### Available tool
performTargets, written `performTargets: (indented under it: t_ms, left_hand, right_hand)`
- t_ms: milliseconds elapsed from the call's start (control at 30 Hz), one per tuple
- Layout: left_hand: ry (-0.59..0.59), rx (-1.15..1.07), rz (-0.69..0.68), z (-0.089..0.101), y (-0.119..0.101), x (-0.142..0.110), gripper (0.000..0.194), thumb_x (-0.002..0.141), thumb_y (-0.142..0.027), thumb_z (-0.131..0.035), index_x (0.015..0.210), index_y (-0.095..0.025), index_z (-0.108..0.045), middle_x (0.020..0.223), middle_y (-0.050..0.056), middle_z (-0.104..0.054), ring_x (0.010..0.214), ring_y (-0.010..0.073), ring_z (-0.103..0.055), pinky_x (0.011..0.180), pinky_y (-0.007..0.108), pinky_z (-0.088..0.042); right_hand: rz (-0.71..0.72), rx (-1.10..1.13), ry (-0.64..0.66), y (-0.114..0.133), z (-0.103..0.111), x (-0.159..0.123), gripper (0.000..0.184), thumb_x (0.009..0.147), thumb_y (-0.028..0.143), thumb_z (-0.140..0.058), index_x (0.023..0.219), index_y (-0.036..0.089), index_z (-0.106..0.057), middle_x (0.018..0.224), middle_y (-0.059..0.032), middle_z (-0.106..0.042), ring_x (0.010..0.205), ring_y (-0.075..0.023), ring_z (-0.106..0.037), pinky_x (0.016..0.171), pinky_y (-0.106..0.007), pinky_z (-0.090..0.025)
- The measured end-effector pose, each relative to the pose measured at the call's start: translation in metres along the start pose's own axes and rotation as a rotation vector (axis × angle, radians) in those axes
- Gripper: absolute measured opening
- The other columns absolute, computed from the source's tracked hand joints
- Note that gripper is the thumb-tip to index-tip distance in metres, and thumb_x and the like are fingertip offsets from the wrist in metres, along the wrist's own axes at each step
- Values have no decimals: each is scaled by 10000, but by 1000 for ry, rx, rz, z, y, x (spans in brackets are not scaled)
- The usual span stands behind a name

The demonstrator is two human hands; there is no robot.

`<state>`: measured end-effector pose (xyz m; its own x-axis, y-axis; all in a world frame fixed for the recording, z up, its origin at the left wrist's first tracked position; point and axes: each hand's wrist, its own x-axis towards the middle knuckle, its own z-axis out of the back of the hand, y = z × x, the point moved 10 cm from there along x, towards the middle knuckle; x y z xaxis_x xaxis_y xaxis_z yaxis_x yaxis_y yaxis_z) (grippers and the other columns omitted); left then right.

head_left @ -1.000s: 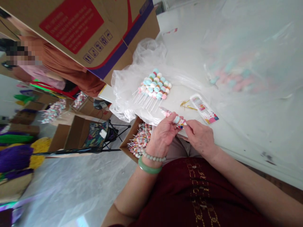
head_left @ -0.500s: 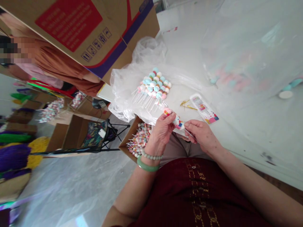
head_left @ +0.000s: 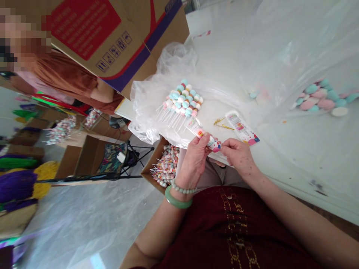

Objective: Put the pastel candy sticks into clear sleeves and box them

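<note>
My left hand (head_left: 197, 155) is closed around a marshmallow skewer in a clear, colour-printed wrapper (head_left: 215, 145), thumb on top. Its far end sticks out beyond my fingers toward the table. At the near end, the fingertips of my right hand (head_left: 238, 153) are pinched on the wrapper; whether they also grip the stick is hidden. Just beyond lie several marshmallow skewers (head_left: 182, 100) in pastel colours, their white sticks pointing left. A flat printed wrapper (head_left: 241, 129) rests on the table beside some gold twist ties (head_left: 223, 124).
Clear plastic sheeting (head_left: 218, 89) spreads over the white table (head_left: 294, 160), with loose marshmallows (head_left: 322, 97) at right. A large cardboard box (head_left: 134, 41) stands at the far left. Below the table edge, an open carton (head_left: 153, 175) holds wrapped skewers (head_left: 167, 164). Another person (head_left: 70, 76) sits behind the box.
The plastic at right has shifted, and the loose marshmallows show more clearly. Both hands have moved slightly, with the wrapper's far end now spread into view. The other person has shifted.
</note>
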<state>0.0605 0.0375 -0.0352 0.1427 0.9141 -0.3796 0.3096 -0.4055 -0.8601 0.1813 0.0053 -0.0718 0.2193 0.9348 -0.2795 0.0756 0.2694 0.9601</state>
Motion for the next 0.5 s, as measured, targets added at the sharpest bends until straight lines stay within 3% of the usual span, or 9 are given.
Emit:
performTargets:
  t_ms: [133,300,400,500]
  left_hand:
    - [120,45,28,-12,2,-4,187,718,-275,-721,782,-124,-630,749,39,-656,652,111,-597,671,239,-489]
    - [41,52,-35,-8,2,-5,163,702,-244,-734,796,-139,-652,692,8,-641,603,92,-575,627,214,-479]
    - [15,62,-46,-8,3,-6,180,672,-225,-755,800,-148,-654,677,-8,-636,575,80,-560,601,206,-468]
    - [25,66,-23,-9,4,-5,181,662,-213,-755,789,-151,-642,656,-18,-627,557,73,-552,591,201,-457]
  right_hand:
    - [-50,86,-6,-1,2,-2,170,671,321,-618,578,213,-528,419,77,-432,343,-87,-361,357,-233,-242]
    - [-87,282,29,4,-7,-8,217,677,310,-616,539,213,-480,382,82,-404,313,-75,-313,331,-231,-184]
    - [-86,281,27,5,-5,-10,233,682,311,-625,530,209,-481,367,84,-390,313,-72,-306,338,-229,-177]
    - [-96,309,113,5,-8,-11,211,705,342,-623,579,201,-528,396,77,-430,333,-74,-335,362,-225,-210]
